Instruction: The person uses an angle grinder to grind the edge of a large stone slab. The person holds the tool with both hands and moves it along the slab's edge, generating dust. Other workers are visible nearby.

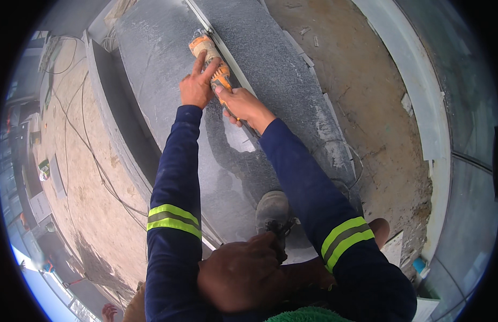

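An orange and black handheld power tool, which looks like an angle grinder [222,74], lies lengthwise over a grey stone slab [157,64]. My right hand [248,106] is wrapped around its rear handle. Further forward, my left hand [196,87] grips the front of the body, with fingers laid over the dusty, tan-coloured part. The tool's head is at the left side of a long, pale straight bar [228,56] that runs along the slab. Its working end is too small to make out. Wet-looking patches and pale dust mark the slab's surface.
A worn boot [272,206] stands on the slab close to me. A thin cord [360,167] loops at the slab's right edge, beside bare dirt [388,134]. Raised stone edging [120,107] runs along the left, and cables [101,166] cross the dusty floor beyond.
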Action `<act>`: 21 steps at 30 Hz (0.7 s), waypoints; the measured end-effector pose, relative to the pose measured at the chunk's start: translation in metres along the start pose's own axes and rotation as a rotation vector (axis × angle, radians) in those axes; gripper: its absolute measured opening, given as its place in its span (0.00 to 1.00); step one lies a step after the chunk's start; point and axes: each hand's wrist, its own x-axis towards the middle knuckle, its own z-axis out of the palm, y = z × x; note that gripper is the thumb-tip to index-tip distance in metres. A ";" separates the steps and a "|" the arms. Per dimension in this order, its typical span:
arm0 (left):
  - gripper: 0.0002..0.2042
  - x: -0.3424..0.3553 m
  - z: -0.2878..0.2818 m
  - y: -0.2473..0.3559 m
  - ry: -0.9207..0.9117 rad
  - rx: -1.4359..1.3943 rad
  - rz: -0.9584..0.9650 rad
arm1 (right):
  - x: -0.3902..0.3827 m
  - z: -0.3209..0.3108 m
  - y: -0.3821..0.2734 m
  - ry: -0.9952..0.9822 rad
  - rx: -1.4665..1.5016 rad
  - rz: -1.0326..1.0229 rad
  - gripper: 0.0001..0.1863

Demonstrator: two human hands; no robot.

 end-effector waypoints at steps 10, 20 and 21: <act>0.35 -0.019 -0.013 0.015 0.023 -0.007 -0.005 | -0.027 0.003 0.003 0.034 -0.094 0.040 0.33; 0.34 -0.025 -0.017 0.019 0.053 -0.026 0.018 | -0.039 0.003 0.006 0.025 -0.109 0.023 0.33; 0.33 -0.025 -0.017 0.019 0.052 -0.019 0.020 | -0.040 0.003 0.005 0.029 -0.102 0.024 0.33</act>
